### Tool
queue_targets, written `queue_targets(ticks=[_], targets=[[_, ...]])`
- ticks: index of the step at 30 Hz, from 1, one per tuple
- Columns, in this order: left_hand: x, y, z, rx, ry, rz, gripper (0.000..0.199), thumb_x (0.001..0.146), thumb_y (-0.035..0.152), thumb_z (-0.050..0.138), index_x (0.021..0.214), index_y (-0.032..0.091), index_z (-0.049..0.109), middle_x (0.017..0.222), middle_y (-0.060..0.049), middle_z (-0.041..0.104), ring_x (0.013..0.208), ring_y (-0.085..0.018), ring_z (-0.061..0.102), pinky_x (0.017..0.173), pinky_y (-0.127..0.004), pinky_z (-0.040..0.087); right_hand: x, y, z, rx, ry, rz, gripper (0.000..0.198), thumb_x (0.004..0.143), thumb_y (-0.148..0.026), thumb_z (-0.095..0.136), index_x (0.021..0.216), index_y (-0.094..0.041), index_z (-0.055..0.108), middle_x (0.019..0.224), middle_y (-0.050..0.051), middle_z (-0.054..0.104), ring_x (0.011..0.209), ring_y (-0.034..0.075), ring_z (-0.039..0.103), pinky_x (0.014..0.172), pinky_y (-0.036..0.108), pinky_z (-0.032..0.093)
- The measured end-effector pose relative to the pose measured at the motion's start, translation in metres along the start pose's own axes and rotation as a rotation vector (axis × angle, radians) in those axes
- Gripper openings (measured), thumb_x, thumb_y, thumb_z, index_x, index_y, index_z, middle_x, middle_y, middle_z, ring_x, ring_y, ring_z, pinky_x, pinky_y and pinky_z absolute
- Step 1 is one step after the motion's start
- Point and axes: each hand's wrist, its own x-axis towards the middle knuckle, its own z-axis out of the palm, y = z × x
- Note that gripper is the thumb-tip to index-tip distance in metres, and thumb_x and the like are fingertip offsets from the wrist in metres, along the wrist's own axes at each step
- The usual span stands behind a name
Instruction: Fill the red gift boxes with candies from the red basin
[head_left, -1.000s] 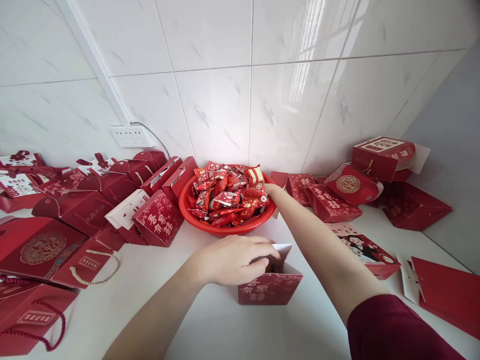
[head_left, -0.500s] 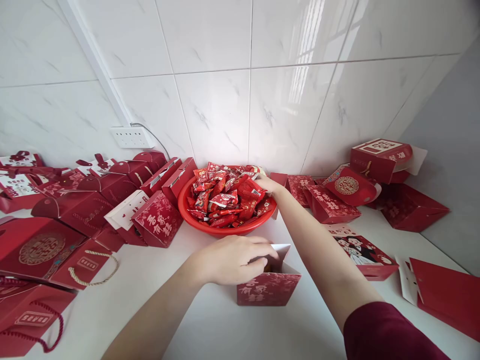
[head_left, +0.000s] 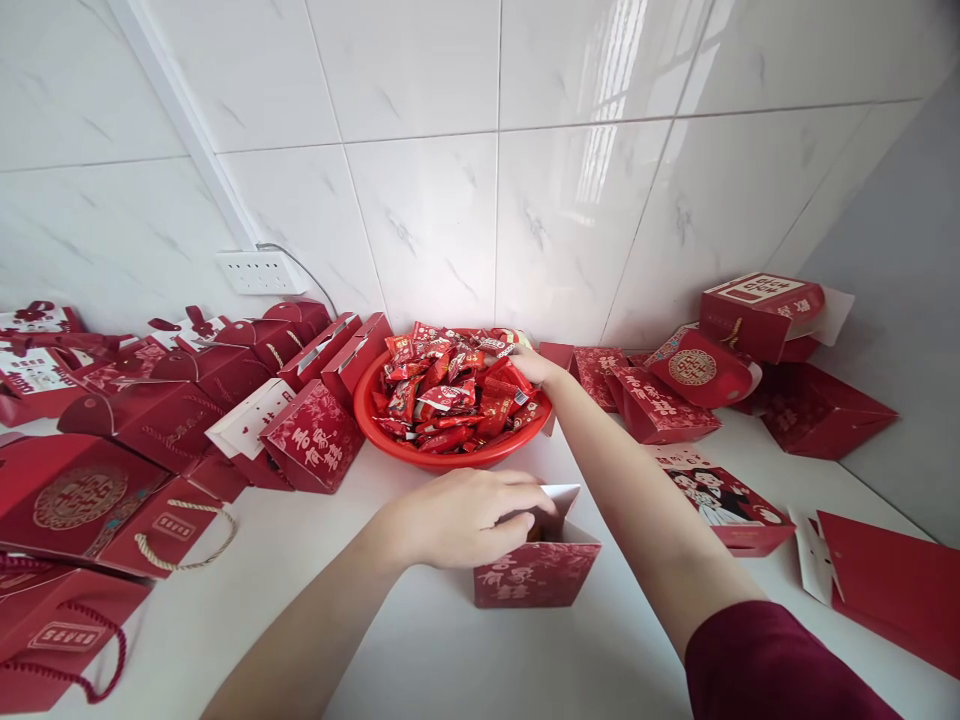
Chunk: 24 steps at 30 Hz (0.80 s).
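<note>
In front of me on the white table stands a small open-topped red gift box (head_left: 537, 578) with pale lettering. My left hand (head_left: 472, 515) is closed over its left side, with thumb and fingertips bent in at the opening; what lies inside is mostly hidden. Behind the box sits a round red plastic basin (head_left: 457, 460) heaped with red-wrapped sweets (head_left: 450, 395). My right hand (head_left: 531, 368) reaches into the basin's far right side, among the packets. Wrappers cover its fingertips, so I cannot see whether it grips any.
Several red gift boxes crowd the left side, some with rope handles (head_left: 187, 535). One lettered box (head_left: 315, 438) stands close to the basin's left. More boxes are piled at the back right (head_left: 694, 375), and a flat red one (head_left: 892, 585) lies nearer. A white socket strip (head_left: 261, 272) hangs on the tiled wall.
Sweets beside my right hand have shifted slightly, and one red packet there has tilted. My left hand and the gift box stay in place.
</note>
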Motion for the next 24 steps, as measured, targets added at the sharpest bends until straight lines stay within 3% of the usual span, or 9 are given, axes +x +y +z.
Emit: queue_targets(ticks=[5, 9, 14, 19, 24], targets=[[0.000, 0.000, 0.000, -0.010, 0.007, 0.005, 0.031, 0.096, 0.019, 0.038, 0.111, 0.026, 0.064, 0.109, 0.000, 0.064, 0.092, -0.016, 0.062, 0.073, -0.025, 0.042, 0.002, 0.006, 0.000, 0.219, -0.076, -0.044, 0.057, 0.079, -0.042, 0.070, 0.131, -0.018, 0.061, 0.127, 0.009, 0.066, 0.116, 0.028, 0.062, 0.101, 0.037, 0.050], [0.000, 0.000, 0.000, -0.009, 0.013, 0.003, 0.029, 0.096, 0.019, 0.039, 0.107, 0.025, 0.065, 0.109, 0.001, 0.064, 0.091, -0.017, 0.062, 0.071, -0.025, 0.041, 0.005, 0.011, 0.000, 0.278, -0.093, 0.000, 0.056, 0.077, -0.042, 0.071, 0.127, -0.018, 0.064, 0.123, 0.010, 0.068, 0.107, 0.027, 0.066, 0.097, 0.039, 0.052], [-0.001, 0.000, 0.001, 0.000, 0.016, 0.002, 0.028, 0.096, 0.019, 0.038, 0.107, 0.025, 0.064, 0.109, 0.001, 0.064, 0.092, -0.016, 0.062, 0.071, -0.024, 0.042, 0.006, 0.012, 0.000, 0.267, -0.112, 0.062, 0.037, 0.071, -0.040, 0.076, 0.099, -0.015, 0.076, 0.097, 0.008, 0.076, 0.093, 0.027, 0.068, 0.091, 0.039, 0.052], [-0.001, 0.000, 0.001, -0.001, 0.017, 0.008, 0.030, 0.096, 0.018, 0.038, 0.108, 0.025, 0.064, 0.110, 0.001, 0.064, 0.093, -0.016, 0.062, 0.071, -0.024, 0.042, 0.008, 0.013, 0.002, 0.291, -0.108, 0.036, 0.029, 0.061, -0.032, 0.083, 0.084, -0.016, 0.076, 0.079, 0.003, 0.075, 0.083, 0.023, 0.067, 0.082, 0.035, 0.053], [-0.001, -0.002, 0.002, 0.013, 0.022, 0.016, 0.030, 0.096, 0.019, 0.039, 0.110, 0.026, 0.064, 0.109, 0.001, 0.064, 0.092, -0.016, 0.062, 0.073, -0.024, 0.042, 0.010, 0.016, 0.001, 0.343, 0.019, -0.010, 0.022, 0.073, -0.039, 0.075, 0.076, -0.017, 0.068, 0.072, -0.001, 0.069, 0.070, 0.015, 0.064, 0.073, 0.030, 0.053]])
